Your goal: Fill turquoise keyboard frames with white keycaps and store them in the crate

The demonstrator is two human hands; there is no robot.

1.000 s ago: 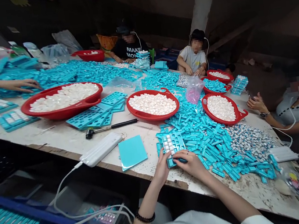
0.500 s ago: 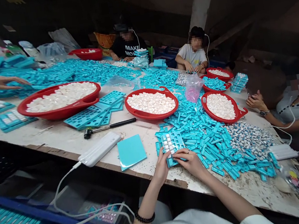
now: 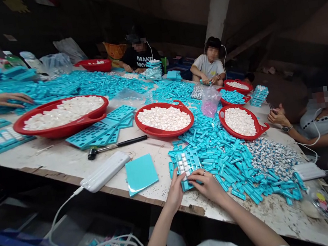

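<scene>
My left hand holds the lower left side of a turquoise tray above the table's front edge. White square caps fill two columns on the tray's left part; its right part shows bare sockets. My right hand is closed at the tray's lower edge, thumb and fingers near the lowest caps; whether a cap is between them is hidden. Loose turquoise pieces are heaped beside and behind the tray. A flat turquoise square plate lies to the left.
Red bowls of white caps stand behind; another is at left. A hammer and a white power bank lie left of the plate. A co-worker's hand reaches in from the left. Other people sit across and at right.
The view has shifted slightly, moving the table's contents a little left and down. Both my hands stay at the tray. The hand at the far left has moved slightly.
</scene>
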